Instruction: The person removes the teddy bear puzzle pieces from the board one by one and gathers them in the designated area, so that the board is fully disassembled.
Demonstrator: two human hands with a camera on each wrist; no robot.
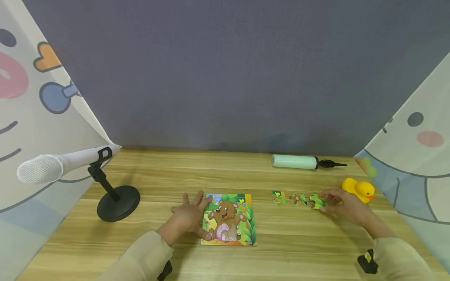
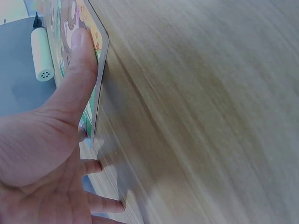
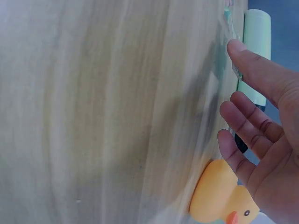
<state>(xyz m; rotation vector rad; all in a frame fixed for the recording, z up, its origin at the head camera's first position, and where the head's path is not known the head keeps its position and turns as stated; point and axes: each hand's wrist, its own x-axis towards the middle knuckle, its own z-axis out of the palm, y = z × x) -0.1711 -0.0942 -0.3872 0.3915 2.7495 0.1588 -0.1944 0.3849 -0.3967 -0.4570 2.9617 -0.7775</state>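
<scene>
A square bear puzzle picture (image 1: 228, 220) lies on the wooden table. My left hand (image 1: 190, 214) is spread at its left side, thumb resting on the lower left edge and index fingertip at the upper left corner. In the left wrist view the thumb (image 2: 81, 60) lies flat on the picture. To the right, my right hand (image 1: 341, 203) pinches a green puzzle piece (image 1: 316, 201) between thumb and index finger. Its other fingers (image 3: 238, 116) hang loosely curled. Two more pieces lie left of it: a brown-and-green piece (image 1: 299, 199) and one with a yellow duck (image 1: 279, 197).
A yellow rubber duck (image 1: 358, 189) sits beside my right hand. Behind the loose pieces lies a pale green hand pump (image 1: 295, 161) with a black nozzle. A white microphone (image 1: 66, 164) on a black stand (image 1: 118, 203) stands at the left. A grey panel (image 1: 228, 78) borders the table's back.
</scene>
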